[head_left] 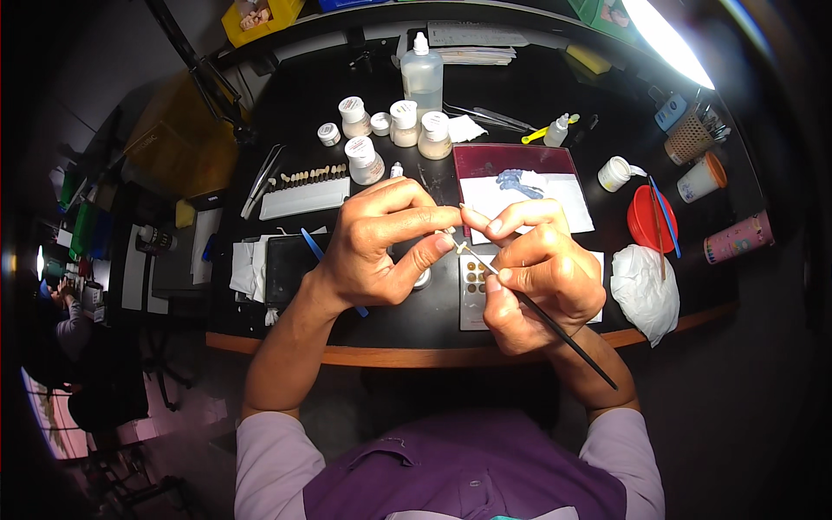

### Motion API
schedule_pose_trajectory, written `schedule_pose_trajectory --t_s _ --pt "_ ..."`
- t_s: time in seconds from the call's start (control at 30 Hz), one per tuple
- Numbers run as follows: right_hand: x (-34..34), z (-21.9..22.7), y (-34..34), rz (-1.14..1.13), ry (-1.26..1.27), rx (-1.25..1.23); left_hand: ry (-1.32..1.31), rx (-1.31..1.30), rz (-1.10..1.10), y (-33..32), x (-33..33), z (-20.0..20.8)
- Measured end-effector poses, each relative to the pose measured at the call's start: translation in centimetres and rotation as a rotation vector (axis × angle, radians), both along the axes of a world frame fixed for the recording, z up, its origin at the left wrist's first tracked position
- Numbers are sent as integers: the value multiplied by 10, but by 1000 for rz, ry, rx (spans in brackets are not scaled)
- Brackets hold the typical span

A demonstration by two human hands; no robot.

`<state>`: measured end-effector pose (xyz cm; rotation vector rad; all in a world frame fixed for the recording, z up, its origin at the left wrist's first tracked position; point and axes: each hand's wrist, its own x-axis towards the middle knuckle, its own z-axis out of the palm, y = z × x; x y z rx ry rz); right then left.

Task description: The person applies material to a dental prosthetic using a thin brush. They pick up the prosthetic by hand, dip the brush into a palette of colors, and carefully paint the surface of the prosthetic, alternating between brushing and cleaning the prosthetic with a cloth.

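Both of my hands meet above the front of the black table. My left hand [377, 238] is closed, its thumb and fingers pinching a small whitish tooth-shaped piece [451, 232]. My right hand [555, 269] grips a thin brush [568, 336] with a long dark handle, which slants down to the right. The brush's tip is close to the tooth-shaped piece; whether they touch I cannot tell. Under my right hand lies a palette [472, 316] with round brownish wells, partly covered by the fingers. A blue stick [312, 244] shows partly behind my left wrist.
Several powder jars [364, 160] and a clear bottle [422, 82] stand farther back. Tooth shade tabs [312, 176] sit at the left beside tweezers [260, 182]. A maroon-edged pad [511, 158] lies behind my hands. At the right are a red bowl [646, 217] and crumpled tissue [646, 295].
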<state>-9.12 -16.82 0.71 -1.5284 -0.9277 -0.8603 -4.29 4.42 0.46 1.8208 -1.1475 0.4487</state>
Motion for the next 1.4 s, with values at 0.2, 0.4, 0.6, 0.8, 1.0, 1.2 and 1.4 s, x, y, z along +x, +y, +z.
schedule_pose_trajectory --t_s 0.2,0.4,0.6,0.8,1.0,1.2,1.4 --pt "0 -1 0 6 -3 5 2 -6 -1 0 0 -1" --pt "0 1 0 20 -4 15 -13 1 1 0 1 -1" --pt "0 -1 2 12 9 21 -13 -2 1 0 1 -2" --pt "-1 0 1 -2 12 14 -3 11 -4 0 1 0" --pt "0 3 0 4 -5 -12 17 9 8 0 -2 0" --pt "0 4 1 -2 -12 -27 26 12 12 -1 -1 0" --pt "1 0 1 -17 -10 -12 8 12 6 0 -1 0"
